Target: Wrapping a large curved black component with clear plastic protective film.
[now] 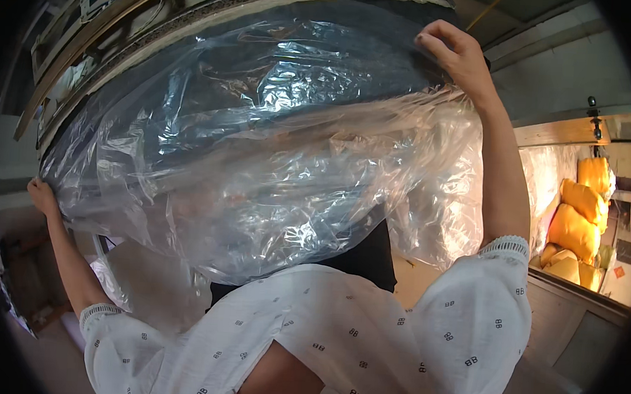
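A large clear plastic sheet, creased and shiny, spreads across the dark surface in front of me and hangs down toward my body. At the far left, my left hand is closed on the sheet's edge, its arm stretched out. My right hand is raised at the upper right, above the dark surface's corner. Its thumb and forefinger curl together in a pinch, and whatever lies between the tips is too thin to make out. Gathered folds of the sheet run close to that wrist.
Wooden rails run along the far left side. On the right, a wooden beam carries a dark metal fitting. Beyond it are stacked yellow bundles. A black thing shows beneath the sheet's near edge.
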A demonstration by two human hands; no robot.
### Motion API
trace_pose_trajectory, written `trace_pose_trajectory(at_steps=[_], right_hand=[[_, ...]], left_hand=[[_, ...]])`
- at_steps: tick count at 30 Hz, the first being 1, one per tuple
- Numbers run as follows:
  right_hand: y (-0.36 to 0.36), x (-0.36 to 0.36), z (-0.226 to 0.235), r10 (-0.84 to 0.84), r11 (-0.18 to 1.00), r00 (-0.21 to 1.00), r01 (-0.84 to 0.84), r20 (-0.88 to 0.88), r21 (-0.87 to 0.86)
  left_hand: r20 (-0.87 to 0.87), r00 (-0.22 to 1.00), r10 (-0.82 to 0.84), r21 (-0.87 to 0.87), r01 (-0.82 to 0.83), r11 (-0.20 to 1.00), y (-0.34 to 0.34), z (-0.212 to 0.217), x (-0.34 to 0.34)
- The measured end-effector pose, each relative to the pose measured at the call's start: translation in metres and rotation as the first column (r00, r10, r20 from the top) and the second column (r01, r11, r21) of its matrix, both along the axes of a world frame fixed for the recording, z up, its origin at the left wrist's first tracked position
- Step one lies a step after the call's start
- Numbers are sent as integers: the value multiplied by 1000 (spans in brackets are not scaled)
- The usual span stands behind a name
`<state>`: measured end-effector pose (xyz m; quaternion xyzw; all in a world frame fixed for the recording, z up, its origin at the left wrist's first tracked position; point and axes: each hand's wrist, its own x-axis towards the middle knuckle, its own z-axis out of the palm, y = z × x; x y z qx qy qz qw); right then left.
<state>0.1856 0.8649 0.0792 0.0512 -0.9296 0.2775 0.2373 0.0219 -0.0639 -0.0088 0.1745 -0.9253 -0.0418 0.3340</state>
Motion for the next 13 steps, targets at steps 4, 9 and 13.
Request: trace_pose_trajectory(at_steps=[4, 9, 13], right_hand=[[-12, 44, 30, 409, 650, 797, 88, 445, -755], [-34, 129, -19, 357, 757, 314, 455, 880, -469], [-49, 129, -75, 320, 771, 607, 278, 727, -572]], left_hand=[[-41, 999, -28, 15, 28, 999, -14, -4, 0], [-177, 984, -1, 155, 29, 987, 7, -1, -9], [-276, 960, 45, 267, 32, 963, -29, 13, -16]])
